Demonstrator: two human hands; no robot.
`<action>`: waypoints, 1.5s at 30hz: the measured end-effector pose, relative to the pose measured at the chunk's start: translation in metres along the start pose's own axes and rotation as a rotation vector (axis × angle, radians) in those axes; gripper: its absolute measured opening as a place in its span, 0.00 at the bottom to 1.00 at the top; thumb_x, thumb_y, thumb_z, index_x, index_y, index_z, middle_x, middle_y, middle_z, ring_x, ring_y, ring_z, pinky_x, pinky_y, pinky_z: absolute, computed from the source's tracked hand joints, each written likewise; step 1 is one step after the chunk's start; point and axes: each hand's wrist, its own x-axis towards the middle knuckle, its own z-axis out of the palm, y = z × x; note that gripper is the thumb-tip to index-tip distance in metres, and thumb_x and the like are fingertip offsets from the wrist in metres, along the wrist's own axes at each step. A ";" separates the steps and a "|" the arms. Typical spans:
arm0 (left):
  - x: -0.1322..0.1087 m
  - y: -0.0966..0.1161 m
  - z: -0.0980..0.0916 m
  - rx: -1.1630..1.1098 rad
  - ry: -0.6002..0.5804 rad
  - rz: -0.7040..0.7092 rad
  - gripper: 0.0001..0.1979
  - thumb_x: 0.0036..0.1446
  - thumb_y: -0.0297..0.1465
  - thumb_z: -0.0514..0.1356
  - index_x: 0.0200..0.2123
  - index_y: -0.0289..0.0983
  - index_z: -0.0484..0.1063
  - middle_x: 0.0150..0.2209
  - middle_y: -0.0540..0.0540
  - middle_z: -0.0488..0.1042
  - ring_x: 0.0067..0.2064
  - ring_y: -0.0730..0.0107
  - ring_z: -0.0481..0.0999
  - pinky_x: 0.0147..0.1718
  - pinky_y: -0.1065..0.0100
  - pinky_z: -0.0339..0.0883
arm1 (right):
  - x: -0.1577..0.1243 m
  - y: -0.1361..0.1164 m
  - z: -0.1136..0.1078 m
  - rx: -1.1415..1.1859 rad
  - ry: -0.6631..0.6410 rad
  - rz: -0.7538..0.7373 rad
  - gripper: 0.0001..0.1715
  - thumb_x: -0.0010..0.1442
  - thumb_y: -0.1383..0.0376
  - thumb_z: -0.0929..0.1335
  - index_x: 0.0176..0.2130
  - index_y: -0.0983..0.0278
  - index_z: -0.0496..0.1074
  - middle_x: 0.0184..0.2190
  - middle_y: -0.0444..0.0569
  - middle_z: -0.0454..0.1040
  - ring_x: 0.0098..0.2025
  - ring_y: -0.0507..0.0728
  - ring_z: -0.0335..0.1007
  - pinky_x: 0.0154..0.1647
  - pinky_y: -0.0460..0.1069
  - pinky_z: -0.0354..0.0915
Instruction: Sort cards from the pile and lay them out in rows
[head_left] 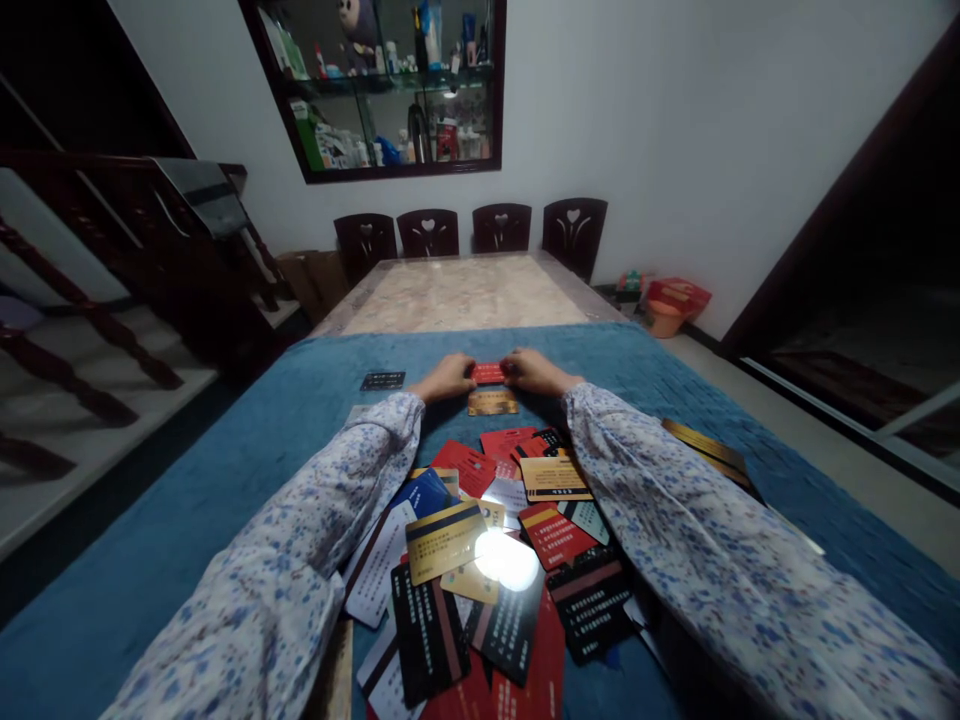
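Note:
Both arms reach out over the blue cloth (pixel 300 400). A red card (pixel 490 373) lies flat or nearly so between my hands. My left hand (pixel 446 378) pinches its left end, and my right hand (pixel 537 371) closes on its right end. Just nearer to me is a gold card (pixel 493 403). Off to the left lies a black card (pixel 382 381), with a pale card (pixel 360 410) partly behind my left sleeve. Between my forearms spreads a loose heap of overlapping cards in black, red, gold, white and blue, among them a black striped card (pixel 429 635).
Gold and dark cards (pixel 705 450) lie right of my right sleeve. Beyond the cloth runs the bare tabletop (pixel 457 290), with several dark chairs (pixel 502 228) at its far end. Stair railings (pixel 97 320) stand left; an orange bin (pixel 663 318) is on the floor to the right.

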 end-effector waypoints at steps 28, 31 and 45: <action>0.007 0.006 0.001 0.195 -0.111 0.018 0.11 0.49 0.24 0.61 0.37 0.32 0.78 0.38 0.42 0.79 0.42 0.61 0.76 0.44 0.67 0.69 | 0.004 0.012 0.016 0.097 -0.002 0.026 0.18 0.61 0.62 0.70 0.49 0.66 0.80 0.45 0.55 0.78 0.44 0.58 0.71 0.48 0.47 0.63; 0.007 0.006 0.002 0.202 -0.115 0.023 0.12 0.49 0.25 0.62 0.38 0.32 0.79 0.39 0.42 0.80 0.43 0.60 0.76 0.46 0.66 0.69 | 0.003 0.012 0.015 0.105 0.007 0.029 0.18 0.60 0.62 0.70 0.48 0.66 0.80 0.45 0.54 0.78 0.44 0.58 0.71 0.48 0.47 0.63; -0.016 0.008 -0.007 0.190 -0.123 -0.016 0.28 0.55 0.23 0.60 0.61 0.31 0.70 0.61 0.38 0.74 0.60 0.57 0.75 0.61 0.65 0.66 | 0.001 0.013 0.013 0.162 0.008 0.081 0.19 0.59 0.60 0.71 0.48 0.66 0.80 0.42 0.53 0.78 0.39 0.56 0.70 0.42 0.47 0.64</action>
